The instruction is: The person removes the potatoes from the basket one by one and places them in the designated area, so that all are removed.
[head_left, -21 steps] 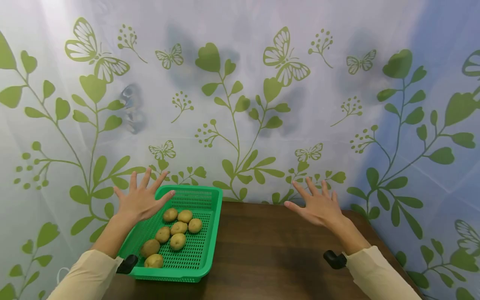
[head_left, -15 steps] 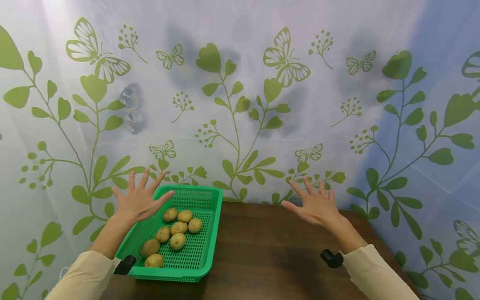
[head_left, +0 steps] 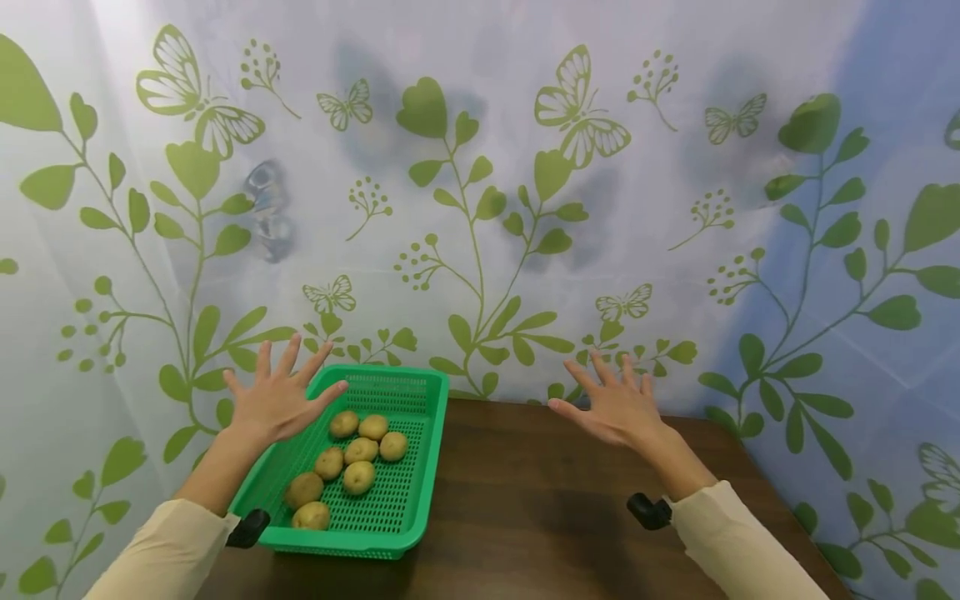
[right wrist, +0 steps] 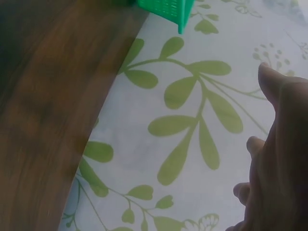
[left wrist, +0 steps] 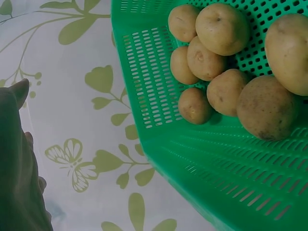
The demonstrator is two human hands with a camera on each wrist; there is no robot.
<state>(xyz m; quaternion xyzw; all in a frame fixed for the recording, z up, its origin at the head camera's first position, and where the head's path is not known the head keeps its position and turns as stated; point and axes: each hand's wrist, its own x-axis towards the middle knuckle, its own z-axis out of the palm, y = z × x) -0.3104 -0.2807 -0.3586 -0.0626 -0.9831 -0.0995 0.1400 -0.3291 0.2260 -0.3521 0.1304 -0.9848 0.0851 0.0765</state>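
A green perforated plastic basket (head_left: 427,475) stands on the left part of the table, with several potatoes (head_left: 359,478) lying on its floor, mostly toward its left side. My left hand (head_left: 273,404) hovers over the basket's left rim, fingers spread and straight, holding nothing. In the left wrist view the potatoes (left wrist: 222,30) lie below and beside that hand (left wrist: 19,163); one is browner than the others. My right hand (head_left: 615,408) is held in the air above the right part of the table, its fingers spread and nothing in them.
The dark brown wooden table (head_left: 510,500) reaches back to a white curtain (head_left: 480,208) printed with green leaves and butterflies. The curtain also runs along both sides. A black wrist mount (head_left: 649,511) sits under the right sleeve, another (head_left: 248,528) under the left.
My right hand has drifted a little to the left, toward the basket. The left hand stays almost in place, the head view has shifted slightly, and the potatoes lie as before.
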